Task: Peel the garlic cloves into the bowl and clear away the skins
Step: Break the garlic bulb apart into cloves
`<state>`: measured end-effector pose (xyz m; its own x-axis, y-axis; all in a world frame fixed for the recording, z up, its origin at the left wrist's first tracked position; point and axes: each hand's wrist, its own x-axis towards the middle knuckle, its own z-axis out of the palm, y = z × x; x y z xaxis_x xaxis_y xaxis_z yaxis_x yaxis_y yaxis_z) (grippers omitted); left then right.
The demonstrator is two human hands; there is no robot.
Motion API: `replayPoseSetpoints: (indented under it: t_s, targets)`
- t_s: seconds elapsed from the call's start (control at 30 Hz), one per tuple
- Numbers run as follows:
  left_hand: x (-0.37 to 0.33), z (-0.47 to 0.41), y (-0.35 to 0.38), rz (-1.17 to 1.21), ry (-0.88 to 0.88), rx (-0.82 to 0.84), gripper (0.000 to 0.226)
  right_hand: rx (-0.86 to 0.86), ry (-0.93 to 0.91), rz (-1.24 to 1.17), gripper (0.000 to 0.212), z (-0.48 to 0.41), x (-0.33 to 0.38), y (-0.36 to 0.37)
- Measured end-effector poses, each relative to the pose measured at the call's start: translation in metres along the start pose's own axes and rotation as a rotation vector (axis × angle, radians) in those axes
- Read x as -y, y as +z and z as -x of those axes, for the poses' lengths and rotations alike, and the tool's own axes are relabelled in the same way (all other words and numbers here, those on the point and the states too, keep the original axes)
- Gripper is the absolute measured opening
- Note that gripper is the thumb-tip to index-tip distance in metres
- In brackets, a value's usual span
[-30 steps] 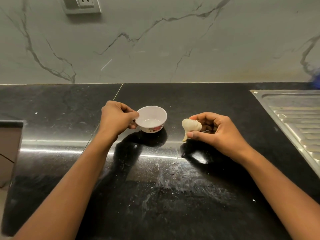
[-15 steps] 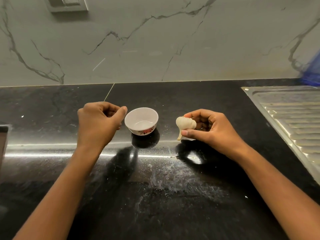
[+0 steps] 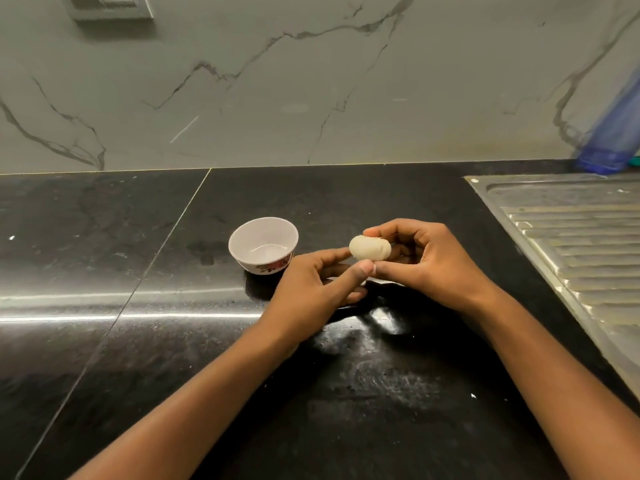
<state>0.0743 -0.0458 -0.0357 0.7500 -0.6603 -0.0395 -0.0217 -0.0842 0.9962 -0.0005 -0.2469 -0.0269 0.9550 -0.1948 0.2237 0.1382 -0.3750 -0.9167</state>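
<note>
A whole pale garlic bulb (image 3: pixel 370 248) is held above the black counter by both hands. My right hand (image 3: pixel 426 261) grips it from the right, fingers curled over its top and thumb beneath. My left hand (image 3: pixel 318 285) pinches its lower left side with thumb and forefinger; the bulb's stem is hidden behind that hand. A small white bowl (image 3: pixel 242 237) with a red flower pattern stands on the counter just left of the hands, and nothing shows inside it.
The black stone counter (image 3: pixel 104 258) runs left and toward me. A steel sink drainboard (image 3: pixel 571 237) lies at the right. A blue plastic bottle (image 3: pixel 613 133) leans on the marble wall at far right. A wall socket (image 3: pixel 110 6) sits top left.
My left hand has left the bowl's side and moved right to take hold of the garlic bulb. My right hand has turned the bulb, so its stem no longer shows.
</note>
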Motion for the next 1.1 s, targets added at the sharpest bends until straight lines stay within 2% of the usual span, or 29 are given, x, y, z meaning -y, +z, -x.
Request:
replayPoseSetpoints:
  t_s: [0.17, 0.4, 0.8, 1.1]
  targets:
    - [0.010, -0.008, -0.004, 0.101, 0.055, 0.007, 0.043, 0.096, -0.010, 0.029, 0.038, 0.001, -0.002, 0.004]
    - [0.011, -0.009, -0.006, 0.241, 0.032, 0.055, 0.031, 0.089, -0.033, 0.199, 0.031, 0.001, 0.000, 0.003]
    - [0.013, -0.008, -0.006, 0.251, 0.045, -0.013, 0.029, 0.041, -0.139, 0.393, 0.033, 0.004, 0.001, 0.022]
    - [0.017, -0.011, -0.008, 0.284, 0.056, 0.003, 0.025, 0.038, -0.207, 0.697, 0.029, 0.000, 0.000, 0.036]
